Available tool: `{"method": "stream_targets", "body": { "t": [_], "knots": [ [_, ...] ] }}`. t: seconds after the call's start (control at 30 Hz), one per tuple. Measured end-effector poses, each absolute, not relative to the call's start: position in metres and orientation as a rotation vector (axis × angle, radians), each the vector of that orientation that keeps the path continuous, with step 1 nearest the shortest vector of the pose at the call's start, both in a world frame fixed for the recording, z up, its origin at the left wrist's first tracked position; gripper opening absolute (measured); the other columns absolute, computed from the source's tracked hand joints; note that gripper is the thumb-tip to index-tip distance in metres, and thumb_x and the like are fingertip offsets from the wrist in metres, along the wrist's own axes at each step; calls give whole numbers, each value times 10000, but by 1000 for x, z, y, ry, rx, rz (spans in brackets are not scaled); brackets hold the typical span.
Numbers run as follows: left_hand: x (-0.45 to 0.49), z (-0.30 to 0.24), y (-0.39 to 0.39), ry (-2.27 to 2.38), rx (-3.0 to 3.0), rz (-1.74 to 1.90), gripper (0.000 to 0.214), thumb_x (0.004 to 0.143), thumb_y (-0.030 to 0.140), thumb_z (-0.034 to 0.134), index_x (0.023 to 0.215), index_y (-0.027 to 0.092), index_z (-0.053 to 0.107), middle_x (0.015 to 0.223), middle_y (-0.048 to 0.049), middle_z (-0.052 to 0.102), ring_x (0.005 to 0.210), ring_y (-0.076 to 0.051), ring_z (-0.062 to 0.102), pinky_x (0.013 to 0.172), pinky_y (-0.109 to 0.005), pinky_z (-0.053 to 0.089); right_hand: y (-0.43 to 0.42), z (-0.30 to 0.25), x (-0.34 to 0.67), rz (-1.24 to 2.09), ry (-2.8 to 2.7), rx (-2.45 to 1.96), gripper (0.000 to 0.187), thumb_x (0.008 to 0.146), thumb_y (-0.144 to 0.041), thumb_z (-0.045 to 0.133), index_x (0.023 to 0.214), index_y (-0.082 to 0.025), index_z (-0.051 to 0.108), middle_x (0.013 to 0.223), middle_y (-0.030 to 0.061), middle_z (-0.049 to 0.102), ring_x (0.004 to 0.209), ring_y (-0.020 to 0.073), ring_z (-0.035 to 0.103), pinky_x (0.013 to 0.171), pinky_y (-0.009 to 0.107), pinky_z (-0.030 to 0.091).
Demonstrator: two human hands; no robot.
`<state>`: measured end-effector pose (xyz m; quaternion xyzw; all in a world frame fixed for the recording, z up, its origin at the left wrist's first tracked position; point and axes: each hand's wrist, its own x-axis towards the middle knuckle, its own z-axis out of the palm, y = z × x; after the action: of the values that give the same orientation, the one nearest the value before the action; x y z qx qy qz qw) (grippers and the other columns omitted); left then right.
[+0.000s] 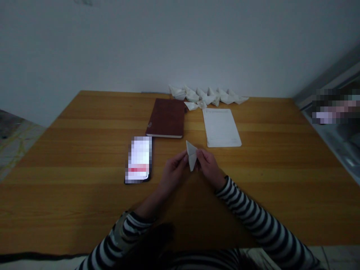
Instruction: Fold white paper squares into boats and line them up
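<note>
White folded paper (192, 155) is pinched between left hand (174, 169) and right hand (208, 167), held upright over the table (84, 150), probably so fingers reach both faces; similar folds (208, 96) line the far edge.

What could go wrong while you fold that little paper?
The folded paper is pinched between the left hand and the right hand, so a hard tug might tear it or spoil a crease. The picture is dim, so edges could end up lined up crooked. The other paper shapes lie at the far edge of the table; a bump might knock them behind it.
</note>
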<state>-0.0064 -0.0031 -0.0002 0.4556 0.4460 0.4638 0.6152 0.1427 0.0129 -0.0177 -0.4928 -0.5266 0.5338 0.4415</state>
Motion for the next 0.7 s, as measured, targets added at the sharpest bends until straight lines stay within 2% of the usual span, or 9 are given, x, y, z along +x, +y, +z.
{"method": "stream_targets", "body": {
  "t": [0.13,0.27,0.37,0.43,0.47,0.53,0.57,0.63,0.7],
  "knots": [
    [-4,3,-3,1029,1013,1075,378,867,390,670,1184,189,718,1044,-86,762,991,-239,689,897,-344,527,14,-20,144,1315,-1344,-1213,510,938,-661,430,699,-218,508,541,-30,506,460,115,460,446,258,363],
    [-5,7,-3,1048,1065,1080,351,821,316,709,1151,196,718,1059,-83,759,910,-211,699,838,-315,533,13,-18,146,1287,-1486,-1206,486,975,-610,398,709,-223,521,560,-15,521,491,133,489,486,275,385],
    [-10,8,-2,1178,1249,1049,219,824,255,675,1019,202,760,952,-58,769,851,-208,688,793,-300,522,8,-13,145,1186,-1609,-1282,420,990,-548,419,796,-211,577,613,5,568,547,153,536,539,290,418],
    [-15,9,-3,1324,1389,1031,160,836,234,644,923,213,776,788,-30,755,711,-191,660,686,-271,492,3,-10,143,1041,-1597,-1376,347,969,-506,497,1015,-179,603,732,36,636,620,176,583,588,308,460],
    [-16,9,-4,1380,1440,1020,164,837,224,637,918,217,779,734,-21,743,647,-183,638,635,-261,467,1,-9,141,962,-1594,-1392,399,942,-493,555,1159,-158,572,850,72,673,699,197,620,635,326,492],
    [-18,9,-6,1424,1498,998,228,819,200,647,1005,226,775,721,-13,744,593,-175,618,597,-254,438,-4,-7,138,852,-1650,-1333,631,885,-469,651,1382,-136,450,1152,157,668,957,259,658,801,386,537],
    [-18,9,-7,1422,1510,989,289,811,187,646,1073,230,762,750,-15,756,601,-177,626,606,-256,443,-5,-7,138,830,-1698,-1277,676,885,-441,656,1438,-140,412,1276,178,628,1095,282,634,898,414,529],
    [-17,9,-7,1394,1508,975,391,815,167,624,1187,238,724,847,-24,782,662,-188,658,660,-273,475,-7,-8,137,822,-1763,-1193,587,937,-336,574,1475,-163,415,1402,167,574,1267,282,565,1040,443,476],
    [-16,8,-7,1333,1444,994,410,843,172,586,1230,241,703,974,-37,791,785,-202,694,760,-305,510,-6,-9,139,823,-1736,-1177,497,958,-209,465,1455,-187,478,1382,134,612,1270,252,583,1071,443,467]
  ]
}}
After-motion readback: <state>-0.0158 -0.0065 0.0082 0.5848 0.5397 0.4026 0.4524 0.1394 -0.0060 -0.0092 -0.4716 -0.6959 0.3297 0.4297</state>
